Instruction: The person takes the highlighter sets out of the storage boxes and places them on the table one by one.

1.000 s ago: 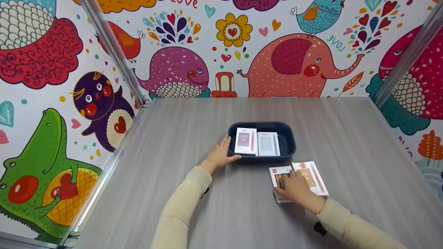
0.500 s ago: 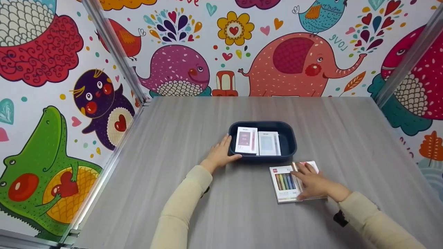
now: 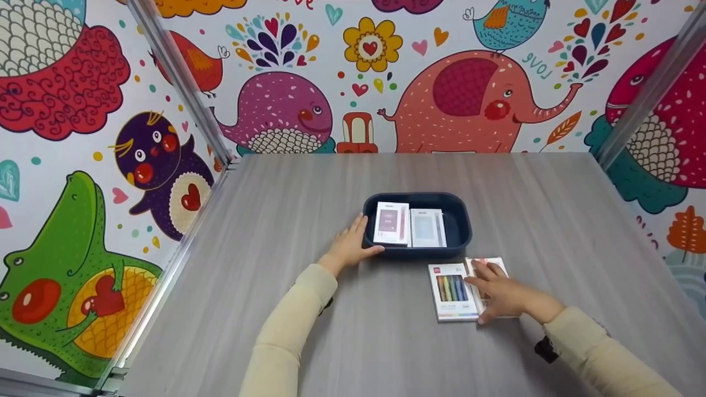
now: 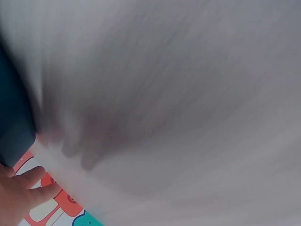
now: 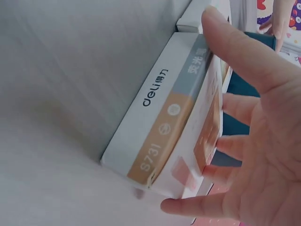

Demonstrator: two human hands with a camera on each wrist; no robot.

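Note:
The left hand [image 3: 348,247] rests against the left end of a dark blue plastic bin [image 3: 424,253], its thumb along the front corner and its fingers straight. Inside the bin lie a white box with a purple panel [image 3: 390,223] and another with a pale blue panel [image 3: 428,229]. Spread over a white and orange highlighter box [image 5: 155,113] is the right hand [image 3: 506,293]; its fingertips touch the top face and its thumb is by the near edge. Flush to the left of that box lies a crayon box [image 3: 454,292] with coloured sticks on its front.
A grey wood-grain table [image 3: 287,209] carries everything. Patterned panels [image 3: 364,82] with cartoon animals and metal posts [image 3: 179,71] enclose its back and sides. The bin's right end shows bare floor.
The right hand has shifted right, off the crayon box and onto the highlighter box, uncovering the crayon box's front. The left hand and bin have stayed put.

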